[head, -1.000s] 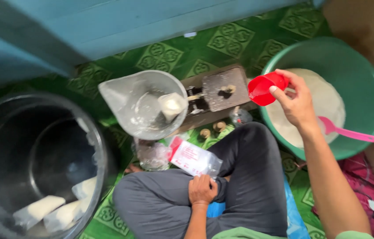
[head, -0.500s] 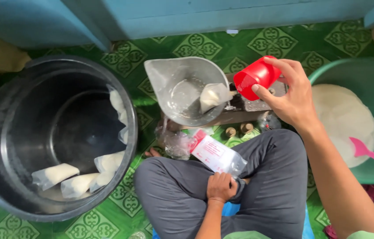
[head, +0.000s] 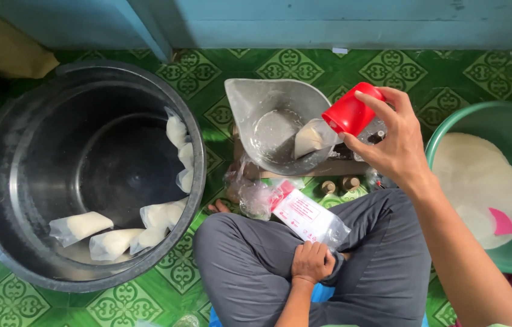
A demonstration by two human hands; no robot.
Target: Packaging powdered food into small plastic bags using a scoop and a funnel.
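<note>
Tipping from your right hand (head: 398, 142), the small red plastic cup (head: 348, 113) sits pinched in its fingers over the clear plastic scale pan (head: 268, 121), just above the white filled bag (head: 309, 139) lying in it. Keep the cup low and pour slowly. Your left hand (head: 311, 261) rests on your knee, fingers curled closed around the printed packet of clear bags (head: 305, 217).

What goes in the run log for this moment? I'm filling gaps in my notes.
right hand: tips red cup over scale pan | left hand: rests on lap by bag pack | big pot: filled bags inside
</note>
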